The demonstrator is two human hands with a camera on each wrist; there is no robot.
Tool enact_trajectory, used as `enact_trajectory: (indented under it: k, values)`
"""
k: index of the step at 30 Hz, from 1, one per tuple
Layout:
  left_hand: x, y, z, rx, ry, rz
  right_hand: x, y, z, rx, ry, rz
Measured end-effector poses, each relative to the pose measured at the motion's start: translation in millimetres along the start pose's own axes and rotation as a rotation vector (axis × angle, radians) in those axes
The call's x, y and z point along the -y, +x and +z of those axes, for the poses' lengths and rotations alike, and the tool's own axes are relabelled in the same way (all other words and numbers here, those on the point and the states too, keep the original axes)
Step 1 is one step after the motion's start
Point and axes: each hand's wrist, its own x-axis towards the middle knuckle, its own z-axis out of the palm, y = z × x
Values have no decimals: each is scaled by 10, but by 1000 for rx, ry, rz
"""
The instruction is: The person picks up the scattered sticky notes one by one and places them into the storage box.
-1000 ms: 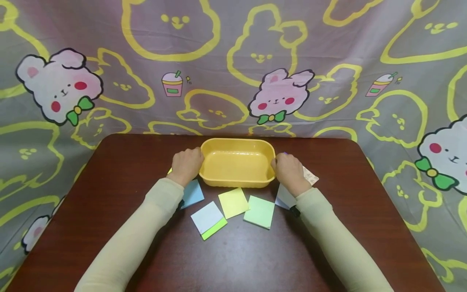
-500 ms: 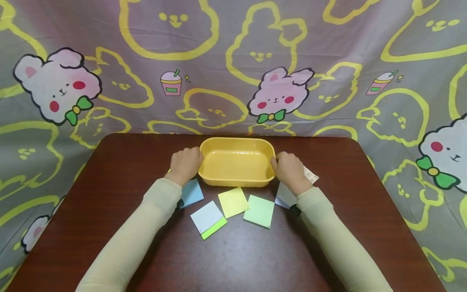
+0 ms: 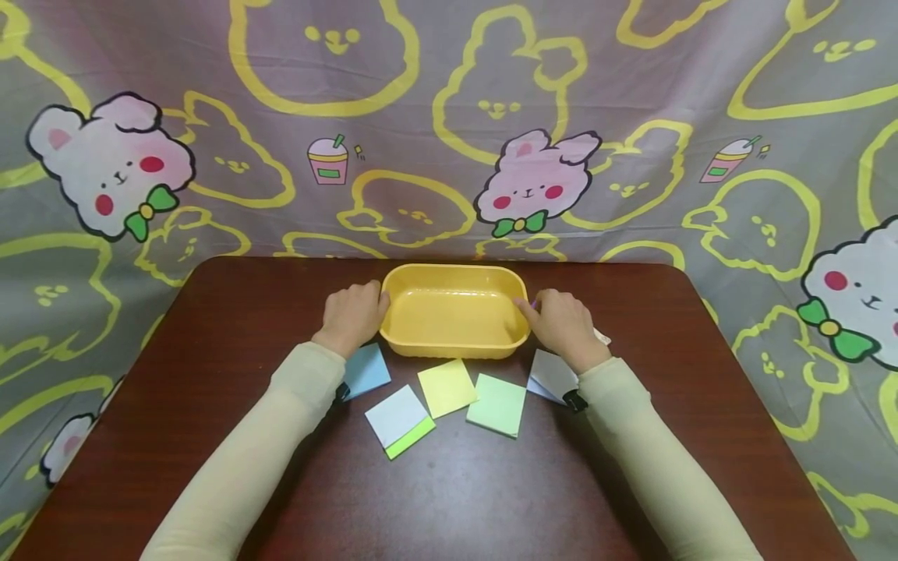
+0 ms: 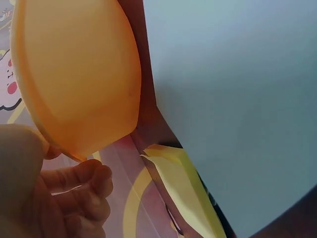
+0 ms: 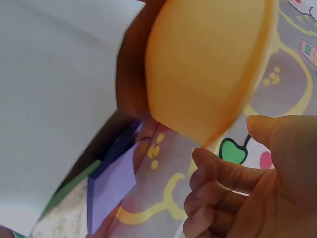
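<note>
A yellow plastic tray [image 3: 454, 350], oblong with rounded corners, stands near the back of the table. At its left end my left hand [image 3: 351, 318] pinches the rim, thumb on the inner side and fingers outside. Beside the right end is my right hand [image 3: 563, 327]; its thumb stretches over the rim in the head view. In the right wrist view that thumb stands apart from the tray [image 5: 208, 64], and the loosely bent fingers have their tips right by its lower edge. Nothing lies inside the tray.
Sticky note pads lie in an arc before the tray: blue [image 3: 368, 370], pale blue over lime [image 3: 397, 417], yellow [image 3: 447, 388], green [image 3: 496, 405] and grey-blue [image 3: 552, 374]. Purple [image 5: 111, 191] and patterned [image 5: 62, 213] pads sit by my right hand. A printed curtain [image 3: 421, 117] hangs behind the table.
My right hand has loosened from the tray's right end and shifted slightly right, its thumb now straighter. The left hand's thumb shows more over the rim. The tray stays about in place.
</note>
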Motion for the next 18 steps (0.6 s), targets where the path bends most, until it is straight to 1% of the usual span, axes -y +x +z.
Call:
enact_trajectory:
  k: [5, 12, 18]
  values:
    - [-10, -25, -58, -23, 0, 10, 1, -37, -68, -27, 11, -3]
    - [-45, -62, -144, -91, 2, 39, 59, -114, -149, -88, 30, -18]
    - [-101, -106, -197, -128, 5, 57, 138, -220, -191, -153, 56, -60]
